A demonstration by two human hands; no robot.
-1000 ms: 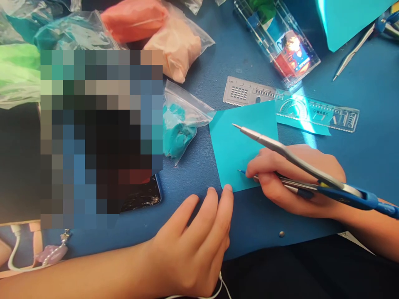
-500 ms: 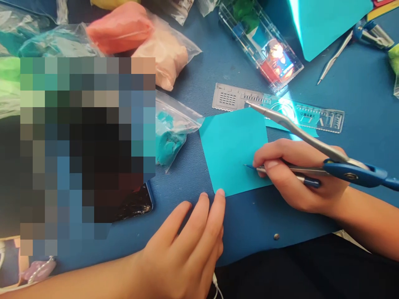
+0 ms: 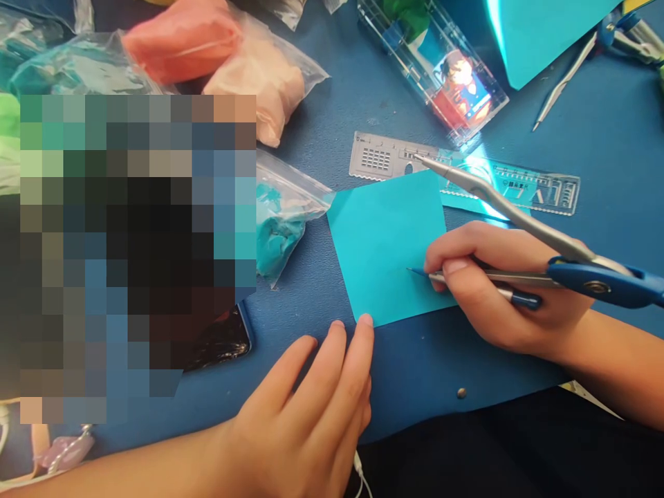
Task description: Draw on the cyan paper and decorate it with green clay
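Observation:
A turquoise sheet of paper lies flat on the blue table. My right hand pinches one leg of a drawing compass, whose pencil-like tip points down at the middle of the sheet. The other silver leg reaches up and left, its point above the ruler. My left hand has its fingers stretched out and apart, one fingertip touching the sheet's lower left corner. Beyond the sheet, a clear stencil ruler lies partly over another turquoise paper piece.
Bags of coral clay, peach clay and teal clay lie to the left. Behind the ruler are a clear case and a larger turquoise sheet. A second compass lies at upper right. A blurred-out patch hides the left side.
My right hand and the compass have shifted very slightly right in view. The bags appear a little further left. My left hand stays at the paper's corner.

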